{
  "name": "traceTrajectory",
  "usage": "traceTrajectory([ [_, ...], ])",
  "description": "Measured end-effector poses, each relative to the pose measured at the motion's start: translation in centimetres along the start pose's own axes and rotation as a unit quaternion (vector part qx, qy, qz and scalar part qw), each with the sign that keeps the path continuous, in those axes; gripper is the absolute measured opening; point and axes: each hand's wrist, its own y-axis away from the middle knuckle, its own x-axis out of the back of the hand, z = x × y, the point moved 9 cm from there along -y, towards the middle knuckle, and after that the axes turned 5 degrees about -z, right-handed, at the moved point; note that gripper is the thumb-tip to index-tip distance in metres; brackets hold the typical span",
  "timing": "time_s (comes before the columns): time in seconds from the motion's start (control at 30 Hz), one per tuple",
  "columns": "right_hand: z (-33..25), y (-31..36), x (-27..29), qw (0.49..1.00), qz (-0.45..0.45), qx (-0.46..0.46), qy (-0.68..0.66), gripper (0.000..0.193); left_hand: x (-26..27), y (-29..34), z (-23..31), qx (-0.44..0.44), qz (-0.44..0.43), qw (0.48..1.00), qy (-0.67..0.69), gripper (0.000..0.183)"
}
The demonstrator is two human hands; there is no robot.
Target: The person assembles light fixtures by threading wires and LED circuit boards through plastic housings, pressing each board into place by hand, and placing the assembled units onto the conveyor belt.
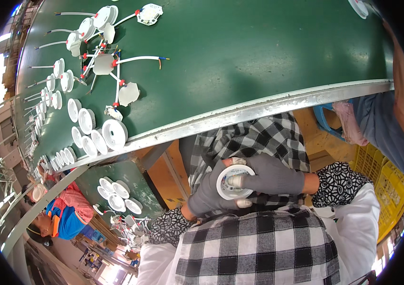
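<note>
Above my lap, both hands hold a round white lamp housing point(233, 193), shaped like a shallow cup with its open side up. My left hand point(209, 192), in a grey glove with pale wrapped fingertips, closes round its left side. From the right, my right hand point(274, 175) grips the other side, its wrapped thumb pressed down inside the cup. That thumb hides part of the inside, and the fingers beneath are out of sight. Ahead on the green table point(259, 52), more white housings point(114, 134) stand near the metal edge.
White cables with red fittings and flat plates point(103, 64) lie in a heap on the table. Rows of wired lamps point(67, 81) run along its left. A side table point(135, 178) bears several housings. Yellow crates point(392, 194) stand at right, beside a co-worker's arm point(400, 80). Another person point(71, 213) sits at left.
</note>
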Motion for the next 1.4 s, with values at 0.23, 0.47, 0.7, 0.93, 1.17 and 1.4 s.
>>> traceTrajectory([
  [0.23, -0.2, 0.4, 0.4, 0.996, 0.068, 0.058, -0.005, 0.042, -0.4, 0.4, 1.1, -0.082, -0.002, 0.980, -0.179, 0.095],
  [0.47, 1.0, 0.7, 0.0, 0.997, 0.065, 0.019, 0.031, 0.040, -1.0, -0.1, 0.8, -0.101, -0.012, 0.974, -0.202, 0.094],
  [0.7, -0.2, -0.4, 0.5, 0.996, 0.060, 0.060, 0.041, 0.041, 0.4, -0.3, 1.4, -0.036, 0.025, 0.996, -0.081, 0.084],
  [0.93, -7.3, 5.3, 7.7, 0.957, 0.095, 0.192, 0.194, 0.028, 4.0, 1.6, 9.9, -0.193, 0.119, 0.936, -0.269, 0.104],
  [1.17, -13.2, 9.8, 19.5, 0.445, 0.533, 0.249, 0.675, 0.040, 15.3, 5.9, 21.9, -0.164, 0.449, 0.802, -0.358, 0.044],
  [1.4, -13.7, 9.5, 25.2, 0.485, 0.603, 0.105, 0.624, 0.048, 17.1, -6.9, 27.6, -0.249, 0.314, 0.576, -0.713, 0.034],
])
